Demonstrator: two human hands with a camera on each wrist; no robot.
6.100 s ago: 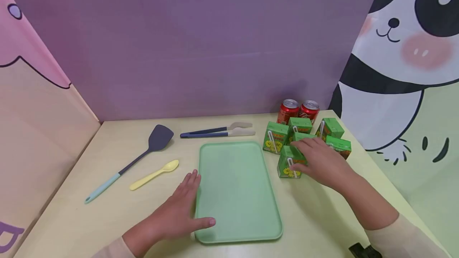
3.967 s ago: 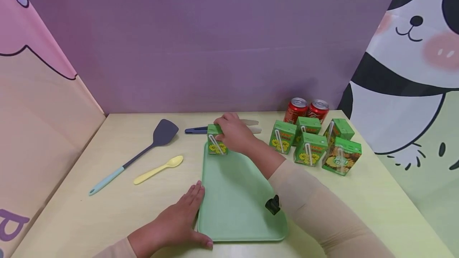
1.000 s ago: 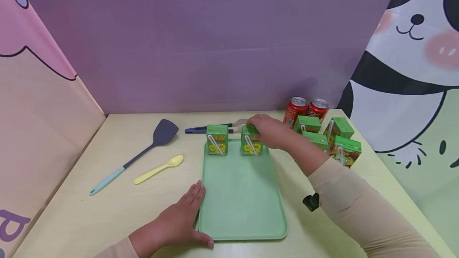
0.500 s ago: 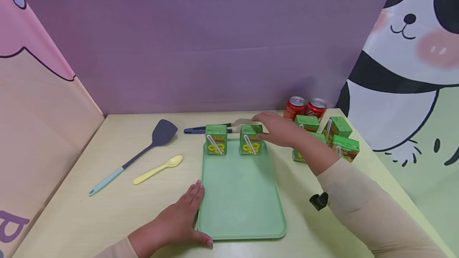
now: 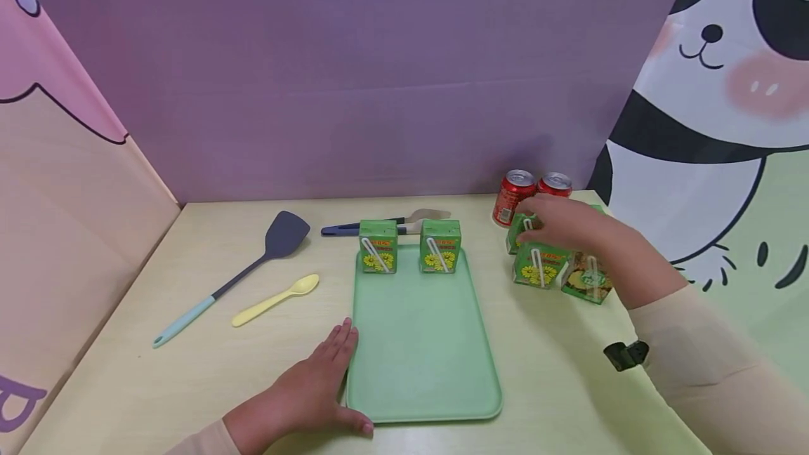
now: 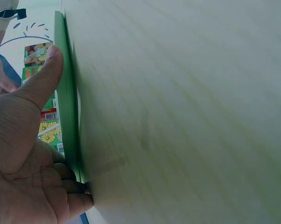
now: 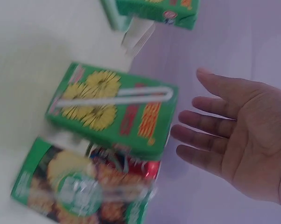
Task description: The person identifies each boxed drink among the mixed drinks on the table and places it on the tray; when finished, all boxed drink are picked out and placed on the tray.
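Observation:
Two green juice boxes, a left one [image 5: 378, 248] and a right one [image 5: 440, 248], stand upright at the far end of a pale green tray [image 5: 423, 350]. My left hand [image 5: 310, 385] rests against the tray's left edge with straight fingers; in the left wrist view its thumb lies along the tray rim [image 6: 68, 102]. Over the cluster at the right, my right hand [image 5: 578, 227] is empty. The right wrist view shows its fingers [image 7: 201, 140] loosely extended beside a juice box [image 7: 112, 107] with a white straw. The hand partly hides the boxes behind it.
Another juice box [image 5: 588, 283] with a fruit picture stands at the cluster's right, with red cans [image 5: 513, 199] behind. Tongs [image 5: 360, 229] lie beyond the tray. A yellow spoon [image 5: 278, 299] and a dark spatula [image 5: 286, 236] lie on the left.
My right hand has carried two juice boxes to the tray's far end, one after the other. It has let go of the second and moved right to the cluster. The left hand stays at the tray.

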